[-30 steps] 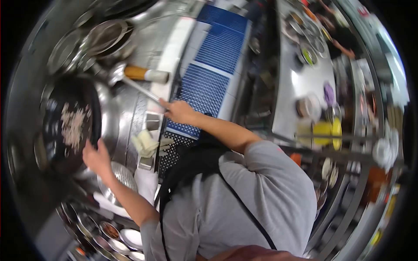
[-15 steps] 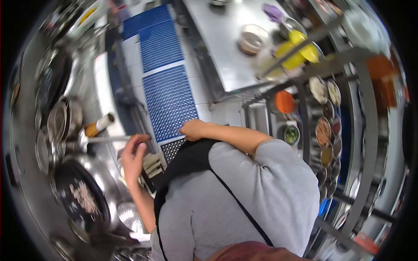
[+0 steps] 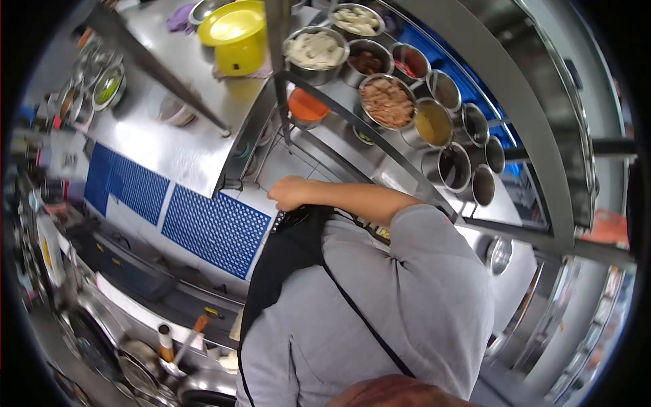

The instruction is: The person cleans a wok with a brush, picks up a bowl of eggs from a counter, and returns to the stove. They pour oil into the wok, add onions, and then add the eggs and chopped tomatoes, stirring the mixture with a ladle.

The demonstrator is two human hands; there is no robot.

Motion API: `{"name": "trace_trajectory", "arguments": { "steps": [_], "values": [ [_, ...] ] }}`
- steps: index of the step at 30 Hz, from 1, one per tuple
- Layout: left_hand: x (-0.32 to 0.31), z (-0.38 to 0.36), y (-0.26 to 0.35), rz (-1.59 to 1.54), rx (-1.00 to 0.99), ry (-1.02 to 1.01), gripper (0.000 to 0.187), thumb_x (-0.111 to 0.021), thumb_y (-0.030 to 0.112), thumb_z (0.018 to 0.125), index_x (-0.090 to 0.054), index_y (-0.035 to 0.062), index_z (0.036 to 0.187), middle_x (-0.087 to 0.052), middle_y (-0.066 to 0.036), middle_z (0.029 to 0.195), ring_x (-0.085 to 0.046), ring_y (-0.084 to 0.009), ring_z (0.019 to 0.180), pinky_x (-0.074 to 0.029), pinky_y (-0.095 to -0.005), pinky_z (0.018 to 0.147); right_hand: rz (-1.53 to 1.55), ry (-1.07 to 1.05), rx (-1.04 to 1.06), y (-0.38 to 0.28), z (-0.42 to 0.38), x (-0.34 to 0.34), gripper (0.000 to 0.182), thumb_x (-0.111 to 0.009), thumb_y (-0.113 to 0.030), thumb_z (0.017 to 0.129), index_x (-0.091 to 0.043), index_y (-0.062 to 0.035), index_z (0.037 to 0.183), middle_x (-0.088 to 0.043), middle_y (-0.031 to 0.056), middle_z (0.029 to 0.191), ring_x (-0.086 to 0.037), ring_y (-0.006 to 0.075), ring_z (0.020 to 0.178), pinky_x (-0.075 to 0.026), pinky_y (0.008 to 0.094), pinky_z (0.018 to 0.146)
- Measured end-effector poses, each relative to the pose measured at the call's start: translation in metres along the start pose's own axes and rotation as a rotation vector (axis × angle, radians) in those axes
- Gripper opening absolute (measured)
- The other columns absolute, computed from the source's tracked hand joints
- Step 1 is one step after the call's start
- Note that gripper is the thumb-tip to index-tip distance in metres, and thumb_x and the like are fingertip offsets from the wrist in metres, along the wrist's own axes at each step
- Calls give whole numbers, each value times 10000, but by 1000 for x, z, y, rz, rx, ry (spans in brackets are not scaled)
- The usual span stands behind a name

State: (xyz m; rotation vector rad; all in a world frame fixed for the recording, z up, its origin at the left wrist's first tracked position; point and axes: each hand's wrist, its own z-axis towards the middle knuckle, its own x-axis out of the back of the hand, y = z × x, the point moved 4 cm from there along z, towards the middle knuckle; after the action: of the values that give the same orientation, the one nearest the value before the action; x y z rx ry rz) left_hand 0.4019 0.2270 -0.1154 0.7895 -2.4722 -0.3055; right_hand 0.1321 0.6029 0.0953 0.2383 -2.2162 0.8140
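My right hand is held out in front of the black apron, above the floor near the steel table's corner. Its fingers curl inward, and the palm side is hidden, so whatever it may hold does not show. My left hand is out of view. On the stove side at the lower left, a long-handled metal utensil with a wooden grip leans among pans. Ahead and to the right stand steel pots of ingredients, among them pale strips, pinkish-brown meat and a yellowish liquid.
A steel table carries a yellow bowl and a plastic tub. Metal shelf posts and a rail stand before the pots. An orange container sits below the rail. Blue mats cover part of the floor.
My view and body have turned right, bringing the ingredient pots closer. My left hand, open by the utensil's handle earlier, has left the view. My right hand stays curled before the apron.
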Motion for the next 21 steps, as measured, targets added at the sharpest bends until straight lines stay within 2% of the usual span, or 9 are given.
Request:
{"name": "trace_trajectory", "arguments": {
  "steps": [6, 9, 10, 12, 14, 15, 18, 20, 21],
  "values": [
    [106, 48, 24, 61, -100, 17, 214, -610, 166, 940, -664, -36, 986, -670, -87, 782, -642, -147, 653, -500, -285, 566, 229, 211, -336, 39, -65, -25, 354, -666, -281, 869, -677, -63, 1148, -695, 210, 1061, -650, 386, 1060, -510, 490, 917],
    [169, 88, 56, -180, -163, 96, 203, -606, 157, 937, -674, -33, 937, -667, -87, 748, -651, -146, 617, -501, -282, 524, 292, 246, -378, 36, -90, -52, 380, -661, -289, 884, -662, -76, 1198, -696, 207, 1076, -644, 382, 1080, -503, 491, 935],
    [186, 92, 74, -236, -175, 143, 201, -604, 154, 937, -677, -32, 921, -666, -87, 737, -654, -146, 605, -501, -281, 510, 306, 247, -374, 33, -95, -60, 389, -659, -292, 888, -657, -81, 1214, -696, 206, 1082, -643, 381, 1086, -501, 492, 940],
    [205, 42, 166, -193, -209, 340, 124, -585, 67, 910, -675, -18, 902, -601, -42, 634, -578, -123, 529, -436, -270, 461, 346, 261, -435, 27, -103, -72, 394, -657, -294, 890, -657, -88, 1226, -694, 205, 1102, -642, 380, 1084, -502, 484, 942],
    [207, 74, 170, -289, -316, 297, 239, -625, 14, 860, -627, -33, 1094, -628, -46, 692, -590, -135, 542, -453, -269, 483, 370, 324, -493, 18, -120, -72, 379, -647, -303, 893, -671, -85, 1203, -698, 206, 1086, -645, 384, 1070, -506, 479, 937],
    [203, 82, 174, -311, -348, 295, 292, -651, -32, 816, -629, -16, 1107, -638, -56, 718, -578, -124, 543, -430, -260, 483, 395, 374, -523, 17, -128, -67, 349, -642, -309, 893, -690, -87, 1157, -701, 208, 1065, -652, 386, 1050, -512, 483, 923],
    [171, 81, 184, -241, -410, 164, 320, -640, -50, 809, -622, -8, 1126, -640, -62, 738, -564, -115, 541, -420, -256, 484, 417, 578, -587, 23, -161, -42, 291, -627, -324, 895, -737, -84, 1016, -710, 214, 976, -670, 395, 978, -525, 490, 882],
    [139, 100, 156, -124, -439, 145, 371, -706, -22, 761, -631, -17, 1125, -657, -71, 734, -585, -113, 605, -454, -266, 542, 389, 699, -626, 31, -190, -16, 279, -623, -319, 897, -748, -72, 936, -711, 211, 910, -679, 399, 923, -529, 491, 852],
    [132, 60, 174, 38, -292, 115, 415, -749, -4, 724, -650, -31, 1126, -686, -102, 775, -624, -141, 661, -497, -291, 610, 392, 717, -667, 33, -205, -1, 273, -624, -310, 896, -749, -68, 908, -711, 209, 892, -683, 399, 901, -531, 493, 836]
  ]
}}
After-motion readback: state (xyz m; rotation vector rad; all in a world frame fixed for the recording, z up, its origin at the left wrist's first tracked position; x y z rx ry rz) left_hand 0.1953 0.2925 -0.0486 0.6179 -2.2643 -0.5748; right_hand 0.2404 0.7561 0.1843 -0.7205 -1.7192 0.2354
